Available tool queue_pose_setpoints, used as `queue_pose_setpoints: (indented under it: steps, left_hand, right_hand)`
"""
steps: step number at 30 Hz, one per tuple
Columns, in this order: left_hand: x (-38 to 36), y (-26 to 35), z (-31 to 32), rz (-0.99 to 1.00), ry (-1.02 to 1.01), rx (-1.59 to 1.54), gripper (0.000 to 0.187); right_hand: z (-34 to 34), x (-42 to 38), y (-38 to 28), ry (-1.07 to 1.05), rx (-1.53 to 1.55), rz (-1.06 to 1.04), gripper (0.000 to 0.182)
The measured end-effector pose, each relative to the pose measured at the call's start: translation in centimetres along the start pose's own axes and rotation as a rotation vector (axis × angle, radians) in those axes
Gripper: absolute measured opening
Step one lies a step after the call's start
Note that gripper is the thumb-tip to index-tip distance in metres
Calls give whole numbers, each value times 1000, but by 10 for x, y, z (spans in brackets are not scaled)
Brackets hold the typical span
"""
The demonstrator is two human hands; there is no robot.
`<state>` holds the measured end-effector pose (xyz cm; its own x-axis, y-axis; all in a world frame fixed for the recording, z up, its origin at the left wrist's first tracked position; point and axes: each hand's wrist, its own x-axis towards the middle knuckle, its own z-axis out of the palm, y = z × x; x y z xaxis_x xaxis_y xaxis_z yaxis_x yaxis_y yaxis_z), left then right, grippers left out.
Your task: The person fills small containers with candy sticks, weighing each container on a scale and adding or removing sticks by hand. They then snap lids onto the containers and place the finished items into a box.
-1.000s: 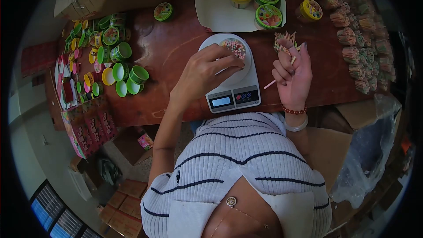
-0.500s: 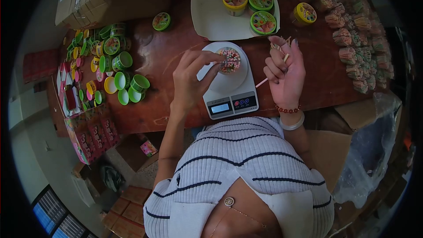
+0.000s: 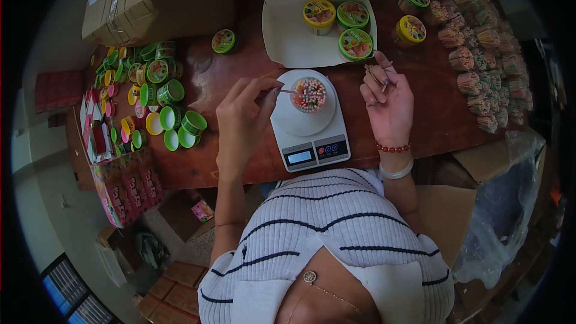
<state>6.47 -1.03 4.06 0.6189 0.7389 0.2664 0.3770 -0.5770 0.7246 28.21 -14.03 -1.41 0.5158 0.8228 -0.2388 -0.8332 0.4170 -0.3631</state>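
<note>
A digital kitchen scale point(image 3: 317, 155) stands in front of me, its display lit. On its round plate sits a cup point(image 3: 309, 95) packed with thin sticks whose pink, white and green ends face up. Just left of the cup, my left hand point(image 3: 243, 117) pinches one thin pink stick point(image 3: 288, 91) lying level, its far end at the cup's rim. To the right of the scale, my right hand point(image 3: 387, 99) is raised palm up, fingers curled round a few thin sticks point(image 3: 377, 75).
An open white box point(image 3: 288, 48) holds several lidded tubs behind the scale. More lidded tubs point(image 3: 411, 29) stand right of it. Bundles of sticks point(image 3: 471, 78) fill the right side. Green and yellow cups and lids point(image 3: 171, 90) crowd the left, near a cardboard box point(image 3: 117, 9).
My left hand has drawn back leftward from over the cup, a pink stick now showing in its fingers. The pink stick that hung below my right hand no longer shows there.
</note>
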Motion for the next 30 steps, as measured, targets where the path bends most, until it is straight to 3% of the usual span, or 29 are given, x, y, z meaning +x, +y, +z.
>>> queue_pose_setpoints:
  steps: [2,5,8,11,13,15,16,19,21,23,24,25,26,28,30]
  left_hand:
    - [3,-3,1,14,-51,59,15]
    - [7,-9,13,111,-104,144,14]
    - [11,0,18,246,-188,218,19]
    - [9,30,31,151,-233,-221,32]
    - [3,35,44,168,-230,-274,32]
    - [2,36,55,133,-184,-365,34]
    - [4,38,57,142,-190,-373,34]
    - [6,46,56,60,-267,-339,35]
    - [14,48,49,143,-213,-212,37]
    - [14,29,36,41,-142,-218,31]
    - [14,18,29,-1,-109,-221,28]
    - [12,8,24,-71,-71,-293,22]
    - [12,0,19,-76,-73,-295,22]
    - [14,-11,13,-125,-77,-261,20]
    - [15,-13,11,-116,-70,-226,17]
  right_hand:
    - [-10,1,0,-49,-5,93,38]
    - [12,-10,9,63,-252,-38,46]
    - [25,-14,17,-84,-365,-81,52]
    - [43,-24,34,-219,-594,-240,56]
    - [48,-32,44,-297,-732,-248,55]
    - [45,-29,44,-280,-661,-321,54]
    - [47,-31,40,-279,-615,-231,54]
    - [34,-29,38,-260,-697,-288,51]
    - [19,-28,14,-116,-1208,-564,45]
    - [3,-22,-13,126,-1654,-846,41]
    - [-8,-22,-27,247,-1774,-841,45]
    - [-20,-21,-38,334,-1807,-695,51]
    - [-32,-20,-44,334,-1810,-689,51]
    - [-52,-16,-49,246,-1751,-417,45]
    - [-59,-11,-45,232,-1657,-417,38]
